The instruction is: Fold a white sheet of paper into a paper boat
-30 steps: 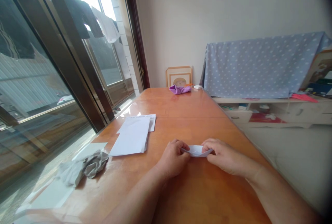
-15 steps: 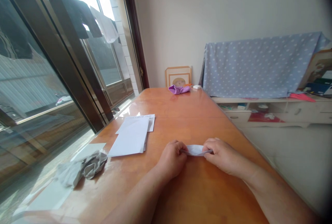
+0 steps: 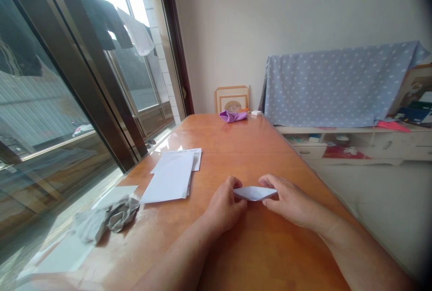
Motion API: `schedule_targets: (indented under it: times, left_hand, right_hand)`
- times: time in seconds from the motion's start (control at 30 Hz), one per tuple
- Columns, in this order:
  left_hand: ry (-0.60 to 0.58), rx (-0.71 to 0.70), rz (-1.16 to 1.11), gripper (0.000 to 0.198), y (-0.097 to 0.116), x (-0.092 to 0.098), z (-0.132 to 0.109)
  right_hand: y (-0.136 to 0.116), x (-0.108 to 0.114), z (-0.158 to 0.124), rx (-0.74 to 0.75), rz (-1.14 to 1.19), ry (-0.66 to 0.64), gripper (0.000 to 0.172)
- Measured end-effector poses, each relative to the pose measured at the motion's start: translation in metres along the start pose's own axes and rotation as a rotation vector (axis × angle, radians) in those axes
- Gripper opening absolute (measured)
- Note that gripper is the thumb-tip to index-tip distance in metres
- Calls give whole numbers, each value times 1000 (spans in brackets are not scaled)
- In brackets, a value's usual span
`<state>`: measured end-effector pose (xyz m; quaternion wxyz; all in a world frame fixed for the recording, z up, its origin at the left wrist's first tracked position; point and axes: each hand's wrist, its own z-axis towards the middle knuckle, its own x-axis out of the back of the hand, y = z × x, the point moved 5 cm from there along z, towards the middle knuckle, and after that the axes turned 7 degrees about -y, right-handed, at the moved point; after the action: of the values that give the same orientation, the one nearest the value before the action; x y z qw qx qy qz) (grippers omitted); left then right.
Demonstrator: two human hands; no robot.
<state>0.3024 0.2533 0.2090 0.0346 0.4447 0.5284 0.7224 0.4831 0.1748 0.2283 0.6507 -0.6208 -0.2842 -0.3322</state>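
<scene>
A small folded white paper (image 3: 254, 193), opened into a pointed diamond shape, is between my hands over the near part of the wooden table (image 3: 232, 147). My left hand (image 3: 225, 203) is closed on its left end, thumb and fingers around the tip. My right hand (image 3: 286, 199) has its thumb and fingers apart around the right end; the thumb lies near the lower edge and the index finger is off the paper. To the left lies a stack of white sheets (image 3: 170, 176).
A crumpled grey cloth (image 3: 122, 213) lies on pale sheets at the table's left edge. At the far end are a purple cloth (image 3: 232, 116) and a small white box (image 3: 256, 113). A glass door (image 3: 67, 79) stands at the left.
The paper's ends now show as points. My right fingers have spread from its right end, and my left fingers have shifted at the left end.
</scene>
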Motion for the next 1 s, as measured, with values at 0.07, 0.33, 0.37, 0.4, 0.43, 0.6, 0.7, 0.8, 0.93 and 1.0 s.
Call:
schedule_targets:
  times: [0.07,0.33,0.37,0.4,0.43,0.6,0.7,0.8,0.93,1.0]
  left_hand:
    - [1,-6,-14,35,2,1,0]
    - [-10,48,-48,38,-5,10,-1]
    - [3,60,-36,35,-6,12,-1]
    - [17,68,-22,32,-7,15,-1]
    - [32,74,-8,29,-8,17,-1]
    - [61,81,47,23,-11,26,0]
    - [45,92,47,23,-13,26,2]
    - [16,85,27,22,-14,23,3]
    - [55,88,11,24,-16,24,5]
    - [103,98,4,29,-19,26,7]
  right_hand:
    - [2,0,0,-2,-1,5,38]
    - [17,11,-3,-79,22,-15,31]
    - [21,13,-3,-92,35,-18,29]
    - [24,14,-4,-104,45,-21,26]
    - [26,16,-4,-113,51,-23,23]
    - [33,22,-6,-141,54,-38,14]
    - [33,22,-6,-150,38,-74,16]
    - [33,20,-7,-143,5,-76,18]
    - [33,19,-6,-107,-18,-71,19]
    - [33,19,-6,-97,-17,-62,18]
